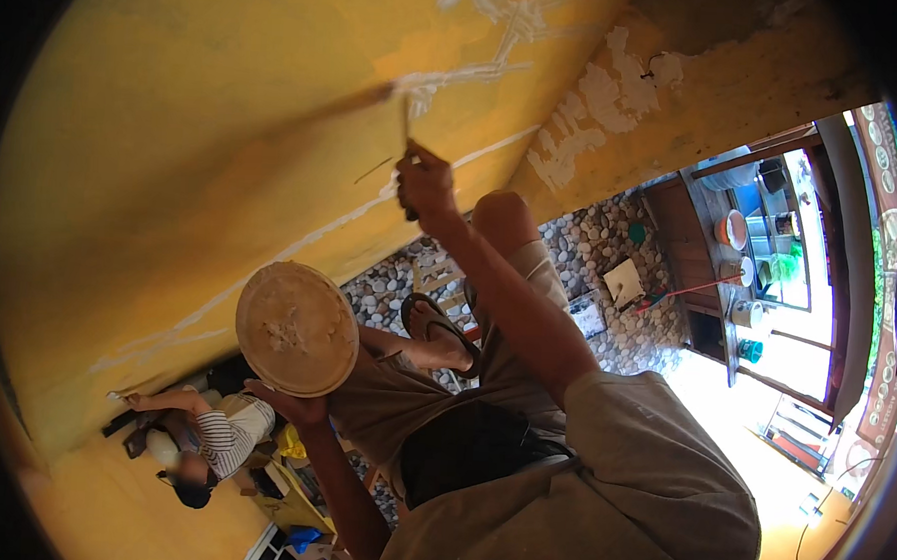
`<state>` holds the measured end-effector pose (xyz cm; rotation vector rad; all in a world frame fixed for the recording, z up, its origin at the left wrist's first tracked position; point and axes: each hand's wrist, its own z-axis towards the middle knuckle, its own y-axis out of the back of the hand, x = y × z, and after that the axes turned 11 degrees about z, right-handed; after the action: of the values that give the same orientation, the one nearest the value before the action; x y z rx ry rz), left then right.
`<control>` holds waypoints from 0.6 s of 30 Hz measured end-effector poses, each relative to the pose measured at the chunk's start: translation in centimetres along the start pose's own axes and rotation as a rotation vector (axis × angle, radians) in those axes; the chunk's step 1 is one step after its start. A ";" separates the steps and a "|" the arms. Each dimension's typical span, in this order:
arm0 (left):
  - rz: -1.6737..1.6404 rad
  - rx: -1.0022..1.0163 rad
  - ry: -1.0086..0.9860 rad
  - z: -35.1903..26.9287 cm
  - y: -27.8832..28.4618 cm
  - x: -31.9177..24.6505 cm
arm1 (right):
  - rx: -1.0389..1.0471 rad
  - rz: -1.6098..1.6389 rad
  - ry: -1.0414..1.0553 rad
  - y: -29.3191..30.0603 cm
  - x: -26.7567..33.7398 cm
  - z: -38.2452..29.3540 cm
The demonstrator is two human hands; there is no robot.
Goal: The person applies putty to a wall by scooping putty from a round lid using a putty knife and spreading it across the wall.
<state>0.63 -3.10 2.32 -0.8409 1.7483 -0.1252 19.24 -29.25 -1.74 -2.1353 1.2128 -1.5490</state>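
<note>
My right hand grips a thin-bladed tool, seemingly a putty knife, seen edge-on. Its tip is at or close to a white filler streak on the yellow wall; contact cannot be told. My left hand supports a round, pale lid-like disc from its lower edge. Lumpy putty lies on the disc's face. Another line of filler runs along the wall between my two hands.
A co-worker in a striped shirt reaches to the wall at lower left. Wooden rungs show near my sandalled foot, above the pebble-patterned floor. Several pots and buckets line a wooden counter at right.
</note>
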 end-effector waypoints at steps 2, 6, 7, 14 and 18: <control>-0.049 -0.065 0.023 -0.1 -1.1 0.0 | -0.094 -0.012 0.029 2.4 0.4 3.0; -0.099 0.027 0.030 0.3 0.7 0.2 | -0.173 0.081 0.057 4.2 1.1 6.4; -0.091 0.022 0.025 0.3 0.6 0.3 | -0.172 0.079 0.058 4.1 0.6 6.6; 0.165 0.070 -0.127 0.7 3.4 0.5 | 0.087 -0.019 -0.008 0.5 -3.7 2.0; -0.038 -0.063 0.027 0.0 -0.7 -0.2 | -0.011 0.022 -0.031 3.6 -5.2 3.0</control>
<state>0.95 -3.47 2.81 -0.9224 1.7698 -0.1081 19.62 -28.48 -8.66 -2.1371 1.2342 -1.4980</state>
